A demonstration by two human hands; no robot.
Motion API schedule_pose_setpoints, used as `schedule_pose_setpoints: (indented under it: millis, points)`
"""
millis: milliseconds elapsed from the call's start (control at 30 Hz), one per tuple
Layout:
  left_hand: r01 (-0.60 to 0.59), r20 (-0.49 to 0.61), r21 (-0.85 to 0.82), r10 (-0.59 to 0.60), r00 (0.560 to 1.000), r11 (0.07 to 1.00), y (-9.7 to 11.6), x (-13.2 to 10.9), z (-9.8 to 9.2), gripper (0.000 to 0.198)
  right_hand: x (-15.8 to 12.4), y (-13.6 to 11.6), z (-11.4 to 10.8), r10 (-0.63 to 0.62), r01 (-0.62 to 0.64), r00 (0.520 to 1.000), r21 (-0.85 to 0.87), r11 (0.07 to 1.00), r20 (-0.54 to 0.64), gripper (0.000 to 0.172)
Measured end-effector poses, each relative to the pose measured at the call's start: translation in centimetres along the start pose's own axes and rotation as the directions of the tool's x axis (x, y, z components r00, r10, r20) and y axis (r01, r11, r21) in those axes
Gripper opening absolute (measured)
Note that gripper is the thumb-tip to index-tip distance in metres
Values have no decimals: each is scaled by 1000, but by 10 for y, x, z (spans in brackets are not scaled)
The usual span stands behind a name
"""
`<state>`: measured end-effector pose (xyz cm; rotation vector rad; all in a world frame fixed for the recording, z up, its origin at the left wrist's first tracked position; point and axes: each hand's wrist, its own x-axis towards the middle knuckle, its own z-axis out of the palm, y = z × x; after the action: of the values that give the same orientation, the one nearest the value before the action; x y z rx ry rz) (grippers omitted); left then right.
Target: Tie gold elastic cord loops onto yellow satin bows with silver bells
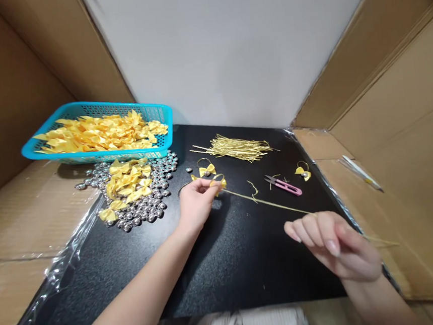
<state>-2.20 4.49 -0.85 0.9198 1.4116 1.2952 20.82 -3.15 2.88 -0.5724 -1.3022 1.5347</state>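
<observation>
My left hand (pixel 197 200) pinches a yellow ribbon bow (pixel 222 182) with a loop of gold cord standing up from it. From the bow a gold cord (pixel 267 202) runs taut to the right. My right hand (pixel 333 241) is closed on the cord, and a loose end trails past its wrist side. Just behind my left hand lies another yellow bow (pixel 207 170) with a silver bead and a cord loop. Pink thread snips (pixel 284 185) rest between the hands, beside short cord scraps (pixel 254 190). A further looped bow (pixel 302 171) lies at the right.
A blue basket (pixel 167 113) full of yellow bows stands at the back left. Silver beads (pixel 150 211) are spread before it, with loose bows (pixel 129 180) on top. A bundle of gold cords (pixel 238 148) lies at the back. Cardboard walls flank the black table (pixel 225 268); a pen-like tool (pixel 362 172) lies right.
</observation>
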Motion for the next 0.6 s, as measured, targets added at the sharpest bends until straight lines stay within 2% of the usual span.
schedule_pose_setpoints:
  millis: [100,167,233,300,400,500,567,600]
  points:
    - [8,11,8,-8,1000,1000,2,-1,0,15,1,-3,-15,89,-94,983,-27,995,-161,46]
    - [18,30,15,-19,999,1000,5,-2,0,14,4,-4,-30,165,-194,947,-84,977,-275,42]
    - [31,56,21,-32,998,999,8,-4,0,14,7,-5,-47,274,-359,895,-202,911,-353,39]
    - [45,86,26,-47,995,999,11,-6,-1,14,8,-7,-62,410,-533,823,-288,795,-392,41]
    - [60,123,35,-63,990,998,15,-9,-2,14,6,-10,-78,556,-681,719,-260,685,-417,43]
    - [75,175,52,-83,981,996,17,-13,-2,15,2,-14,-88,549,-708,674,-218,672,-494,46]
    - [84,246,64,-98,964,994,17,-16,-2,16,1,-17,-90,484,-716,666,-304,629,-567,47]
    - [92,288,67,-108,952,993,17,-18,-2,16,2,-19,-88,413,-710,673,-383,591,-613,47]
